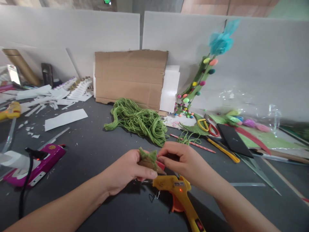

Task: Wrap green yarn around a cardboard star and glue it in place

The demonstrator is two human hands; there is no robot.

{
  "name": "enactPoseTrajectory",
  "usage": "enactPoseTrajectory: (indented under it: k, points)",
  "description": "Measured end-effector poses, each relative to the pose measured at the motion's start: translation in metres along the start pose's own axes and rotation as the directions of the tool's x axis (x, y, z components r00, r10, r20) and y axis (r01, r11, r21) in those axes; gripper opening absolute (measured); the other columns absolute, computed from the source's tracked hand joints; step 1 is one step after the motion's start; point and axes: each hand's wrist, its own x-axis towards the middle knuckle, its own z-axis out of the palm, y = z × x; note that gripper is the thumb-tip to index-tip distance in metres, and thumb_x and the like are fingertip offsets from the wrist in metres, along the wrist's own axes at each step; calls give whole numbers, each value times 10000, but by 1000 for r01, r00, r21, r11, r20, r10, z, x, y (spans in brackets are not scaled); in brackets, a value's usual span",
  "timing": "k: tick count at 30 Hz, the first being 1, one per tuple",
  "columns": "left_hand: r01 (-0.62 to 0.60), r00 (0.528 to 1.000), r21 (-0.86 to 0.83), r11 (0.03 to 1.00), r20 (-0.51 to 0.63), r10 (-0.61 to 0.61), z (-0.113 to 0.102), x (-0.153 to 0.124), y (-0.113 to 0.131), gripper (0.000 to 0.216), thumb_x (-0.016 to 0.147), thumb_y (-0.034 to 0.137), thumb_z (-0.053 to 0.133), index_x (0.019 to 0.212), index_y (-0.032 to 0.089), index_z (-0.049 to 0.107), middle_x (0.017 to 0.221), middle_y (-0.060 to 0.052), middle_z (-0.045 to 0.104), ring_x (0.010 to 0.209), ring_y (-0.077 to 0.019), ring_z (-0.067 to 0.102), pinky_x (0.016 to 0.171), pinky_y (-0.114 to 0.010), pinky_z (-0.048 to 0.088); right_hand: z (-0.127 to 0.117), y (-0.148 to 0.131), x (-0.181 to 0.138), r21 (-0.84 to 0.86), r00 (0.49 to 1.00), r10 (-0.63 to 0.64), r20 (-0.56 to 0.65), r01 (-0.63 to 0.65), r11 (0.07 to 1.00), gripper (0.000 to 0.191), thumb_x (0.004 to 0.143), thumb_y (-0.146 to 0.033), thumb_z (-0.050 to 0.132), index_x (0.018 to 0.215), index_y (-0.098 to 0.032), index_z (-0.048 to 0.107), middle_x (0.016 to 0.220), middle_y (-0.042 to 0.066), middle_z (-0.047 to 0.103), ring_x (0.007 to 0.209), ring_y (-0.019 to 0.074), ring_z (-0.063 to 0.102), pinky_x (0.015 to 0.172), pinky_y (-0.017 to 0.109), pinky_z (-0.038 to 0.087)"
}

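My left hand (135, 167) is closed on a small green felt piece (149, 158) with pointed corners and a tan layer on its lower side. Beside it, my right hand (181, 158) is pinched together at the piece's right edge; what its fingertips hold is too small to make out. A bit of red (160, 165) shows between the hands, partly hidden. Just below them lies a yellow glue gun (180, 190) on its side, its small light lit. Beyond the hands is a heap of green yarn (140, 120).
A magenta power strip (45, 162) with a black cord lies left, near white paper scraps (66, 119) and another yellow glue gun (11, 111). Cardboard (131, 77) leans behind. Right are scissors (209, 127), a yellow cutter (223, 150), a set square (259, 174) and a pom-pom-decorated stem (199, 82).
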Motion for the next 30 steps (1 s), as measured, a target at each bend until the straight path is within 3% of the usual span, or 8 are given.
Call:
enactPoseTrajectory:
  k: [4, 8, 13, 19, 22, 30]
  points:
    - [39, 999, 167, 985, -42, -32, 1, 1, -3, 83, 616, 133, 622, 652, 146, 548, 534, 50, 462, 497, -85, 376, 476, -217, 260, 4, -8, -4, -18, 997, 69, -15, -69, 997, 156, 741, -120, 531, 594, -168, 553, 564, -54, 495, 507, 85, 423, 476, 196, 309]
    - [5, 995, 159, 987, -102, 11, 2, 3, -4, 115, 612, 121, 596, 643, 163, 494, 526, 76, 412, 482, -73, 331, 465, -215, 237, 13, -14, -8, -69, 992, 68, -105, -75, 995, 155, 740, -107, 527, 600, -168, 552, 585, -40, 528, 526, 91, 455, 489, 197, 316]
    - [-67, 985, 41, 997, -157, 72, 3, 3, -4, 120, 627, 128, 601, 670, 158, 492, 548, 77, 406, 504, -69, 316, 481, -208, 251, 26, -13, -17, -334, 965, -187, -184, 118, 935, 166, 807, -119, 483, 678, -174, 571, 628, -16, 513, 550, 112, 466, 508, 220, 312]
    - [-93, 987, -78, 993, -137, 82, 0, 4, -4, 123, 620, 54, 527, 593, 154, 460, 553, 64, 389, 500, -64, 286, 476, -209, 237, 39, -9, -20, -728, 865, -500, -49, 312, 611, 205, 813, -51, 431, 692, -171, 545, 620, 13, 509, 523, 146, 438, 482, 267, 271]
    - [-78, 990, -141, 987, -129, 60, -2, 6, -7, 111, 612, 45, 516, 591, 144, 471, 574, 50, 404, 507, -60, 307, 483, -203, 248, 40, -8, -21, -780, 832, -555, -13, 339, 526, 149, 796, -53, 452, 764, -152, 558, 648, 31, 527, 532, 166, 439, 468, 277, 262]
    - [-39, 988, -302, 952, -157, -9, -3, 8, -6, 84, 628, 75, 617, 602, 104, 542, 561, 40, 434, 494, -44, 343, 505, -178, 302, 42, -6, -23, -799, 817, -575, -37, 321, 508, 133, 829, -80, 430, 798, -156, 534, 634, 18, 502, 534, 168, 428, 468, 282, 231]
